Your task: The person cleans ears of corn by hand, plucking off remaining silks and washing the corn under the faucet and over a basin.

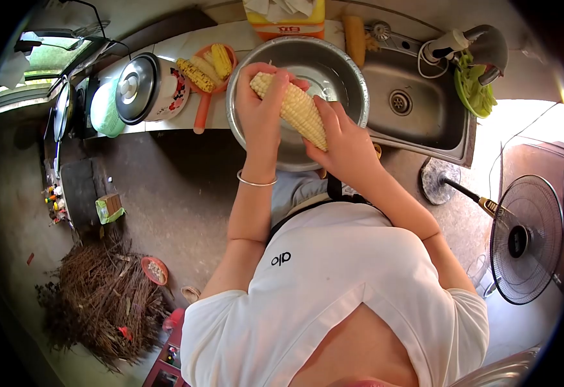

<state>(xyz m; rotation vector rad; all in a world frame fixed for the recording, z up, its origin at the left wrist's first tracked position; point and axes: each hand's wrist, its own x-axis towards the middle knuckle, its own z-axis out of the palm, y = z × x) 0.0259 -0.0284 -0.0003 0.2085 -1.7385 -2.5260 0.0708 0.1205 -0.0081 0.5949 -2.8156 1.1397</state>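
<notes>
A pale, husked corn cob [293,111] is held at a slant over a large metal basin [233,122] with some water in it. My left hand [264,97] wraps round the cob's upper left end, and a bangle circles that wrist. Round the lower right end, the fingers of my right hand [341,137] are closed. Left of the basin, an orange handled strainer [202,106] holds several corn pieces, yellow and pale.
A steel sink [437,109] adjoins the basin's right side, with green leaves [475,87] at its far corner. A lidded pot [141,87] stands on the counter at left. A standing fan [527,238] is at right, a brushwood pile [104,290] lower left.
</notes>
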